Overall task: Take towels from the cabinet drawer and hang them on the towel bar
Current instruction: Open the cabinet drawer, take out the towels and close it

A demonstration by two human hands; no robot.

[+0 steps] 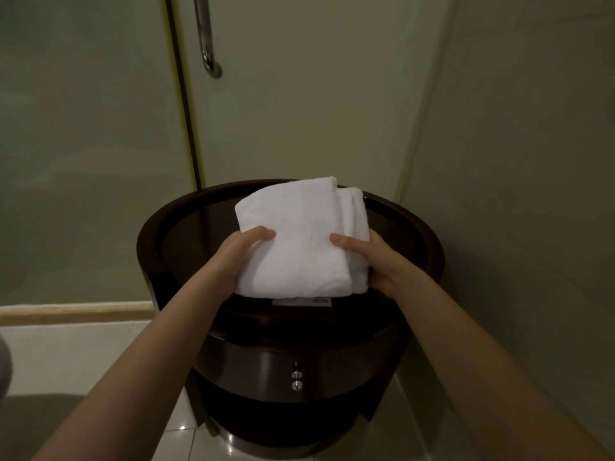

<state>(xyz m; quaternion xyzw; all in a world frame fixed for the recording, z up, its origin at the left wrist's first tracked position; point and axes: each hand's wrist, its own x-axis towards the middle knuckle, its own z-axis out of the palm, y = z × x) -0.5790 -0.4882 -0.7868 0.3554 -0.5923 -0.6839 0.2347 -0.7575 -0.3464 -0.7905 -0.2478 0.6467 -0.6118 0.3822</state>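
Observation:
A folded white towel (301, 237) is held over the top of a round dark wooden cabinet (173, 241). My left hand (239, 254) grips its left edge, thumb on top. At the right edge my right hand (372, 261) grips it the same way. A second folded layer or towel shows at the right side, under my right hand. The cabinet's drawer front with small metal knobs (296, 379) lies below my arms. A chrome bar (206, 38) is fixed upright on the glass door at the top.
The glass shower door (83, 144) and its dark frame stand behind the cabinet on the left. A beige wall (515, 161) closes the right side. Pale floor tiles (66, 361) spread at the lower left. A white label with a red mark (303, 301) lies under the towel.

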